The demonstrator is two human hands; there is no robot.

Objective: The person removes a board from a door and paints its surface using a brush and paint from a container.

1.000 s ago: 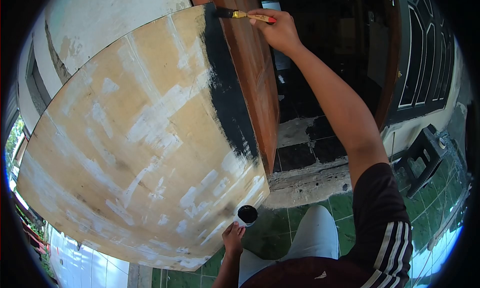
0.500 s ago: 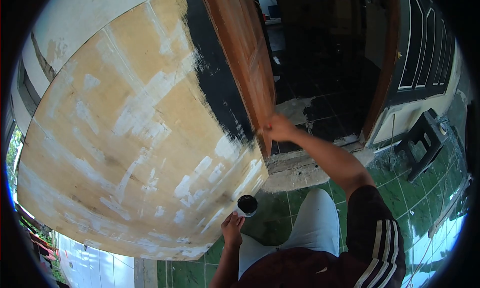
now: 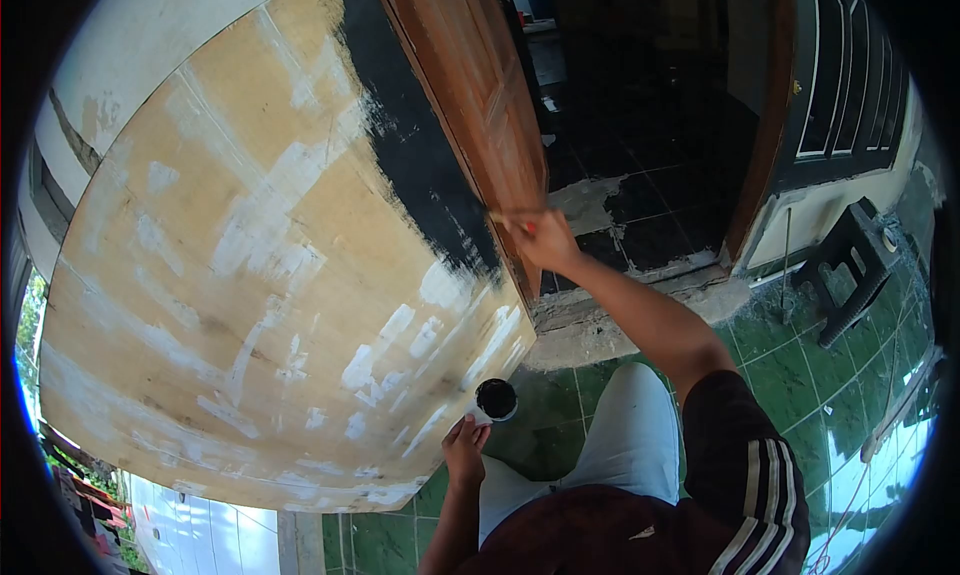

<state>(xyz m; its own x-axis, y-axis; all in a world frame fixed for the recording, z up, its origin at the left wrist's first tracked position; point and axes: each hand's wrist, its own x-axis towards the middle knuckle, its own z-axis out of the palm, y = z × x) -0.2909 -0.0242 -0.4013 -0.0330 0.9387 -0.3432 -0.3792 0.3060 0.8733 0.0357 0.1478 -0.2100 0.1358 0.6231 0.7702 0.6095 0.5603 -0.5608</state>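
My left hand [image 3: 465, 449] grips a small white cup of black paint [image 3: 496, 400] low in front of me, near the panel's lower right edge. Up and to the right, my right hand [image 3: 545, 235] is closed around a paintbrush [image 3: 497, 216], whose tip meets the right edge of the black strip. The brush is slightly blurred and its bristles hardly show. A large wooden panel [image 3: 320, 215] carries white filler patches over bare tan wood. Black paint [image 3: 400, 125] covers a band down its right side, with a ragged left border.
A brown wooden door [image 3: 490, 85] stands right beside the painted band, at a dark doorway. On the green tiled floor [image 3: 790, 375] to the right is a dark plastic stool [image 3: 850, 270]. A rough concrete sill [image 3: 640, 315] runs below the doorway.
My right hand has moved slightly up along the panel's right edge with the brush. The view has shifted a little. My left hand still holds the cup in nearly the same place.
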